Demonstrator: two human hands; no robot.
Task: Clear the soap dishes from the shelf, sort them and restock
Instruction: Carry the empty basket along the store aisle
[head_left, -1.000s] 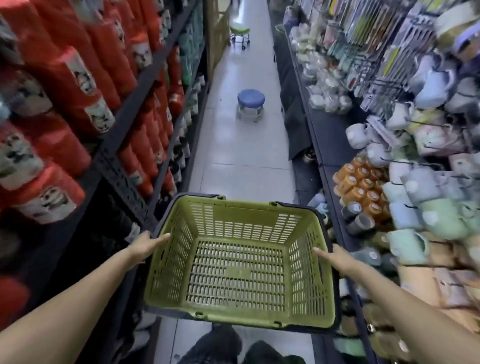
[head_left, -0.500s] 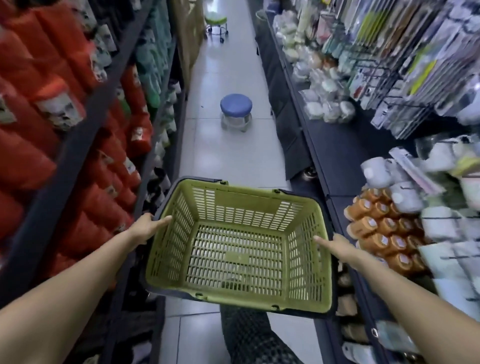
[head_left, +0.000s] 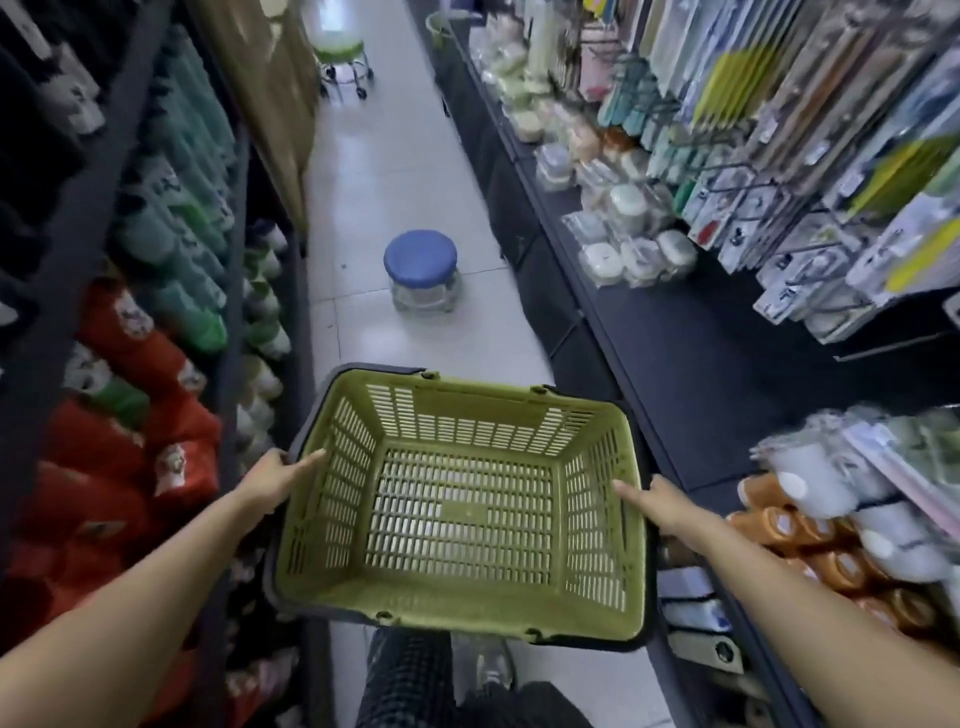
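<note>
Green slatted basket (head_left: 457, 514), empty, gripped at its side rims by left hand (head_left: 278, 475) and right hand (head_left: 667, 501), hands apart; soap dishes (head_left: 631, 244) sit along the right shelf's front edge ahead; clearing not begun, next reach there.

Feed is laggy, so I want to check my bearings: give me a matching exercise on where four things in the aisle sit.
Things:
1. green slatted plastic basket
2. blue round stool
3. orange-capped bottles
4. red wrapped packs

Places:
A. left shelf
B. between both hands
C. aisle floor ahead
D. right shelf, near

Pairs: 1-B, 2-C, 3-D, 4-A
</note>
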